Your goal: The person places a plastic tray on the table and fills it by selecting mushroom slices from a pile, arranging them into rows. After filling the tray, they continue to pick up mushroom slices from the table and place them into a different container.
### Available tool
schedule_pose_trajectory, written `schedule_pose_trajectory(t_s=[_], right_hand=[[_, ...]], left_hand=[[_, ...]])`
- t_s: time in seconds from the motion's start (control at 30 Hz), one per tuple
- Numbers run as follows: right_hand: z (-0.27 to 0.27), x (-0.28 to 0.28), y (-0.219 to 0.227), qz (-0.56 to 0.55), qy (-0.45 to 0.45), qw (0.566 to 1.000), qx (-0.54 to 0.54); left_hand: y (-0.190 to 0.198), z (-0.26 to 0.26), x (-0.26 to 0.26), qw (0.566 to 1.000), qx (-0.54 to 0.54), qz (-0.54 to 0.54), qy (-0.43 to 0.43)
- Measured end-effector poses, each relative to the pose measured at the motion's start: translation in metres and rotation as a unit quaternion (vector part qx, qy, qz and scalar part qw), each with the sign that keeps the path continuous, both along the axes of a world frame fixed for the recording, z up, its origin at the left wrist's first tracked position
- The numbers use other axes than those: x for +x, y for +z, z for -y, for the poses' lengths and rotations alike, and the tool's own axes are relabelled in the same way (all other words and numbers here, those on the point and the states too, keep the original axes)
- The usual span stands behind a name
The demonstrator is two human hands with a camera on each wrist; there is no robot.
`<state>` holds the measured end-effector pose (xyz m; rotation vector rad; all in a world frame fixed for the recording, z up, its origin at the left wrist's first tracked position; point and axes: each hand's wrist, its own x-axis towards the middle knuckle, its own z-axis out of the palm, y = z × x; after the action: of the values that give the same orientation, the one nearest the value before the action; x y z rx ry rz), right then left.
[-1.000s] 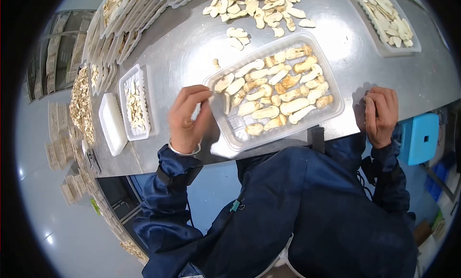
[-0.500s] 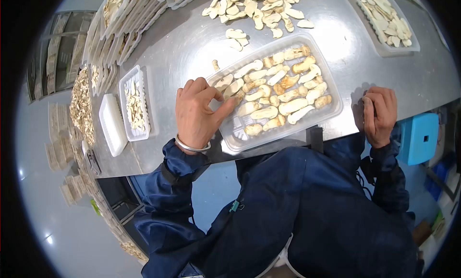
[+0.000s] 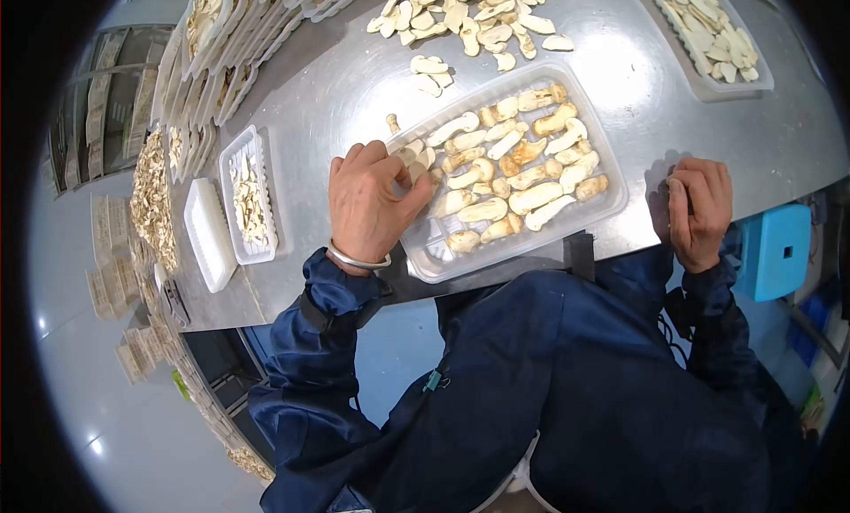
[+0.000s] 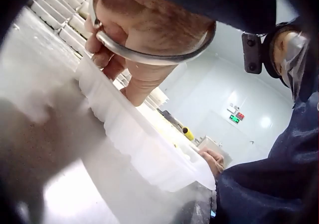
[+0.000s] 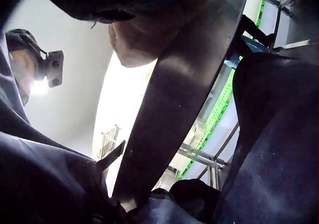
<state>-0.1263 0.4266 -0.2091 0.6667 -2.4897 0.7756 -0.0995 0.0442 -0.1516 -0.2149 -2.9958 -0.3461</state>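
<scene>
A clear plastic tray (image 3: 509, 257) lies tilted across the table's near side, with rows of sliced mushrooms (image 3: 535, 197) laid in it. My left hand (image 3: 367, 203), a silver bangle at its wrist, reaches over the tray's left end. Its thumb and forefinger pinch a mushroom slice (image 3: 436, 174) there, mostly hidden by the fingers. From the left wrist view, the fingers come down inside the tray's rim (image 4: 142, 139). To the right of the tray, my right hand (image 3: 699, 208) rests at the table edge, fingers loosely curled and holding nothing.
Loose mushroom slices (image 3: 469, 17) lie in a heap beyond the tray. A filled tray (image 3: 708, 39) stands at the back right. On the left are a small tray of slices (image 3: 250, 194), a white tray (image 3: 209, 234) and tall stacks of trays (image 3: 208, 70).
My left hand has moved right from the tray's left rim to the slices inside, where thumb and forefinger have come together. My right hand has stayed at the table edge.
</scene>
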Motion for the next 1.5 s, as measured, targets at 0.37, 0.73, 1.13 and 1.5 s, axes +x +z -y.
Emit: schedule_pose_trajectory(t_s=[0.37, 0.73, 1.13, 1.5], right_hand=[[-0.002, -0.001, 0.0, -0.005, 0.001, 1.0, 0.002], [-0.002, -0.001, 0.002, 0.002, -0.001, 1.0, -0.002], [-0.002, -0.002, 0.001, 0.0, 0.001, 1.0, -0.007], [-0.004, -0.003, 0.001, -0.004, 0.006, 1.0, -0.005]], left_hand=[[0.006, 0.012, 0.006, 0.998, 0.055, 0.008, 0.013], [0.018, 0.002, 0.02, 0.999, 0.034, 0.012, 0.011], [0.009, -0.002, 0.028, 0.999, -0.025, 0.04, 0.006], [0.012, 0.002, 0.039, 0.963, 0.214, 0.036, 0.159]])
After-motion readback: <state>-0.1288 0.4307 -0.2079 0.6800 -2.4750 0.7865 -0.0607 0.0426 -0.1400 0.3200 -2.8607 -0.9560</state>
